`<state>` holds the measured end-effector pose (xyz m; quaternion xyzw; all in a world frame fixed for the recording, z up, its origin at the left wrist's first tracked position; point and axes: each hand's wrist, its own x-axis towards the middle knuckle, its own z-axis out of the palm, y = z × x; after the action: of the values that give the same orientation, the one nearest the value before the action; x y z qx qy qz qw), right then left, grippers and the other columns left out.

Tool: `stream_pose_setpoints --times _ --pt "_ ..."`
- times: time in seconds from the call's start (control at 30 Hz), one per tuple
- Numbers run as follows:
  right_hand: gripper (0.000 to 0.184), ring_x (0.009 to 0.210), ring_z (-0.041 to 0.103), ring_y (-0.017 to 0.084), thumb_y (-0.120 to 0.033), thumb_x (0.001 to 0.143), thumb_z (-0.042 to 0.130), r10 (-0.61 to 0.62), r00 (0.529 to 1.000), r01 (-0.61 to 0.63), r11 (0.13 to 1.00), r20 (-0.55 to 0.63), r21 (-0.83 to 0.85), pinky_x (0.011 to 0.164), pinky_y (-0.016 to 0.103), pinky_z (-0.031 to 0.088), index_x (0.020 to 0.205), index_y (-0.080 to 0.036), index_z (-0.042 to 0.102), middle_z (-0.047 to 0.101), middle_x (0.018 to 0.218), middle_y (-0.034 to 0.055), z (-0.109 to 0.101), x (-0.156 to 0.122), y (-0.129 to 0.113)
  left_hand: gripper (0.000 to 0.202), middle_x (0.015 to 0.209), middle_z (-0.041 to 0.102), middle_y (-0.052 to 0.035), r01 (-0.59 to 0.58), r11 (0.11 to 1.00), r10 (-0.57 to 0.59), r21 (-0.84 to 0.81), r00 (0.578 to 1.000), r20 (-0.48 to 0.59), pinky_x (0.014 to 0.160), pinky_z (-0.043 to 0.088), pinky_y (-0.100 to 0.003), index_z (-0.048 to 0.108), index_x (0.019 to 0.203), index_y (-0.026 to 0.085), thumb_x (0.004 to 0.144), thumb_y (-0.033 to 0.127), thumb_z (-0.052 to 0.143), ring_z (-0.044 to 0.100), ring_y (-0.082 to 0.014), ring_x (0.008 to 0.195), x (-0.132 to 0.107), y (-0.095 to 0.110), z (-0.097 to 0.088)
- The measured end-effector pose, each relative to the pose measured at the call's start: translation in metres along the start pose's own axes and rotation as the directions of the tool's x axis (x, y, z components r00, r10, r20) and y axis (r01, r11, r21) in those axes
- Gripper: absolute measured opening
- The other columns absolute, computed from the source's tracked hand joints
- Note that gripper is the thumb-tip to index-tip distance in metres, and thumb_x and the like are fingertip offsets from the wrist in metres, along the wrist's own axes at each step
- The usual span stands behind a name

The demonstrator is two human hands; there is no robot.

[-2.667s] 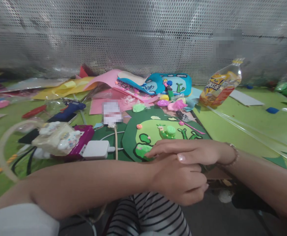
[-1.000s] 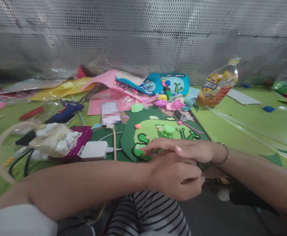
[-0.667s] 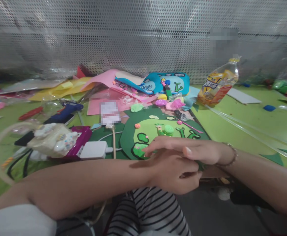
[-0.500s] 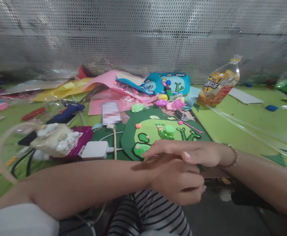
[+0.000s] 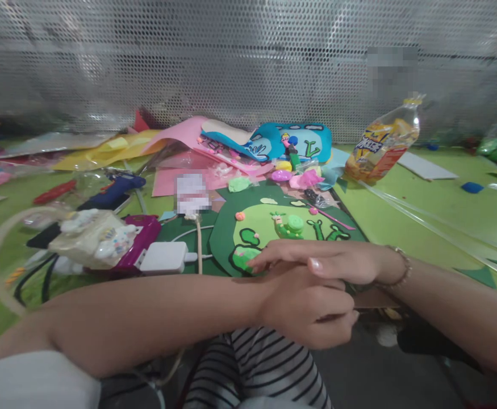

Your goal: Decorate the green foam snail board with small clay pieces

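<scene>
My left hand is loosely curled at the table's front edge, and nothing shows between its fingers. Across the back of it lies my right hand, its fingers stretched out toward the left and a beaded bracelet on the wrist. Just beyond both hands is a dark green cut-out card with a lighter green middle, partly covered by them. On the card are a green clay snail, green cactus shapes, an orange clay ball and a pink-headed thin stick.
A purple power strip with a white charger and cables stands left, near a blue glue gun. Behind lie pink sheets, a blue card picture and clay lumps. A plastic bottle leans at right.
The hands stay folded together, with the right thumb shifted slightly left and up. The view has tilted and moved a little; the things on the table lie as before.
</scene>
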<state>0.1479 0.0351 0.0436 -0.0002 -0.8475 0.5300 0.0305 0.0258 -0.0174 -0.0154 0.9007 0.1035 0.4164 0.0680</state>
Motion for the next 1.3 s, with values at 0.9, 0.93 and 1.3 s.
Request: stream_pose_setpoints --times 0.9,0.93,1.3 --pt "0.054 0.123 0.04 0.021 -0.042 0.095 0.031 -0.012 0.997 0.016 0.998 0.076 -0.054 0.104 0.032 0.028 0.137 -0.008 0.037 0.045 0.132 0.0161 0.001 0.002 -0.006 0.035 0.053 0.052 -0.0014 -0.067 0.996 0.052 0.067 0.976 0.211 0.066 0.045 -0.026 0.057 0.055 0.015 0.086 0.025 0.045 0.05 -0.0118 0.059 -0.011 -0.005 0.013" --pt "0.052 0.122 0.041 0.021 -0.041 0.095 0.032 -0.014 0.996 0.022 0.995 0.084 -0.094 0.104 0.033 0.029 0.137 -0.009 0.037 0.046 0.13 0.0156 0.002 0.003 -0.006 0.033 0.053 0.052 -0.0019 -0.079 0.993 0.058 0.086 0.973 0.223 0.069 0.046 -0.026 0.058 0.057 0.015 0.086 0.025 0.046 0.053 -0.013 0.063 -0.012 -0.005 0.014" --pt "0.054 0.114 0.041 0.022 -0.034 0.088 0.044 0.015 0.996 0.011 0.953 0.084 -0.302 0.099 0.034 0.035 0.131 -0.003 0.041 0.043 0.122 0.0178 0.009 0.005 -0.004 0.025 0.069 0.068 -0.0068 0.054 0.996 -0.067 0.065 0.974 0.215 0.075 0.051 -0.026 0.066 0.071 0.011 0.077 0.024 0.046 0.064 -0.0163 0.075 -0.005 -0.003 0.009"
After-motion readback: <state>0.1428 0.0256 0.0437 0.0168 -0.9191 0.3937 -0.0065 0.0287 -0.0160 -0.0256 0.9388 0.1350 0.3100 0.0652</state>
